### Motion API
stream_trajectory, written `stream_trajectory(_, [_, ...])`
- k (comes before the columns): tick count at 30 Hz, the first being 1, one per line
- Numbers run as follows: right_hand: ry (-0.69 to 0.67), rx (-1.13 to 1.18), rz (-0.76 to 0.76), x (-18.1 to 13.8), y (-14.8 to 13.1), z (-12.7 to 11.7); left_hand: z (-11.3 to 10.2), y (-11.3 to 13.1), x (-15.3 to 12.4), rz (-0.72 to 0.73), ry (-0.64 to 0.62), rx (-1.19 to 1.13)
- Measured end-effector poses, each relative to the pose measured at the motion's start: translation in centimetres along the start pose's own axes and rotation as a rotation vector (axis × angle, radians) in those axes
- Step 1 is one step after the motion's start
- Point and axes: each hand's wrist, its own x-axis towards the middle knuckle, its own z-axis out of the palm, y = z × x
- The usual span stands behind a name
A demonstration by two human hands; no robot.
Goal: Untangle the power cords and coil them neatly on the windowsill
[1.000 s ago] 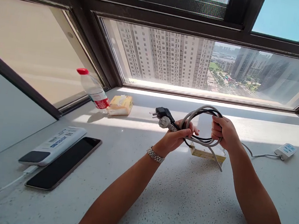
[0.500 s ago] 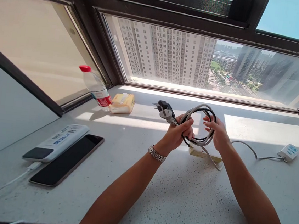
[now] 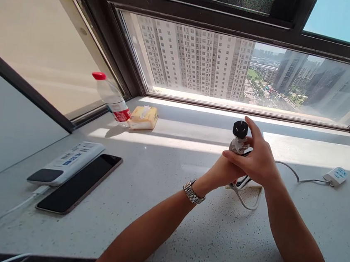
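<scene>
Where a wide loop of cords was being held open between two hands a moment ago, the cords (image 3: 244, 183) are now being gathered tight into one bundle. The left hand (image 3: 220, 174) is being kept closed around that bundle, though most of its fingers are being hidden by the right hand (image 3: 257, 162), which is being laid over it with the forefinger raised beside the plugs. Whether the right hand is actually clamping the cords cannot be told; it is being pressed against them at least. The black plug (image 3: 240, 129) and the grey plug (image 3: 237, 146) are now being held upright above the fists, prongs turned up, instead of pointing off to the left as before. Judging from this, the coiling is being finished and the bundle is being squeezed into its final shape.

Below the hands, a slack grey loop (image 3: 250, 203) is being left to hang onto the counter (image 3: 185, 215), and a pale flat block (image 3: 255, 185) is being mostly covered by the hands. A thin grey lead (image 3: 295, 175) is being trailed toward a small white adapter (image 3: 335, 175) near the right edge. At the left edge a white power strip (image 3: 65, 164) is being rested beside a dark phone (image 3: 78, 183); a bottle (image 3: 112, 101) and a tissue pack (image 3: 143, 118) are being kept at the far left corner.
</scene>
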Motion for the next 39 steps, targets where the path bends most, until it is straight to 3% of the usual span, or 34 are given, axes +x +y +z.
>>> stream_trajectory(3, [0.138,0.085,-0.032,0.1,0.4,0.6,-0.6,0.9,-0.1,-0.094,-0.130,0.098])
stream_trajectory(9, [0.417,0.313,0.001,0.1,0.3,0.9,-1.4,1.1,0.1,-0.127,-0.342,-0.144])
stream_trajectory(12, [0.458,0.320,-0.047,0.6,0.9,0.0,-1.3,0.6,0.2,-0.144,-0.398,-0.198])
stream_trajectory(15, [0.491,0.191,-0.113,0.8,1.4,-1.1,-1.3,0.5,0.2,-0.110,-0.367,-0.166])
stream_trajectory(18, [0.556,0.050,-0.168,0.7,1.4,-2.1,-1.2,0.6,0.4,-0.052,-0.215,-0.181])
stream_trajectory(23, [0.396,0.025,-0.203,-0.1,1.3,-2.6,-1.4,0.4,1.3,0.048,0.188,-0.244])
stream_trajectory(26, [0.389,-0.116,-0.145,-0.4,1.1,-2.1,-2.0,0.3,1.7,0.037,0.329,-0.249])
stream_trajectory(29, [0.320,-0.277,-0.080,-0.6,0.4,-1.9,-2.5,0.1,1.9,0.012,0.363,-0.277])
stream_trajectory(33, [0.204,-0.326,-0.046,-0.9,-0.5,-2.7,-2.7,-0.1,1.9,0.033,0.386,-0.229])
stream_trajectory(36, [0.166,-0.291,0.007,-0.7,0.0,-4.1,-2.6,0.0,1.7,0.043,0.328,-0.159])
stream_trajectory(39, [0.046,-0.139,0.112,0.0,1.2,-6.1,-2.6,0.3,1.5,0.046,0.218,-0.132])
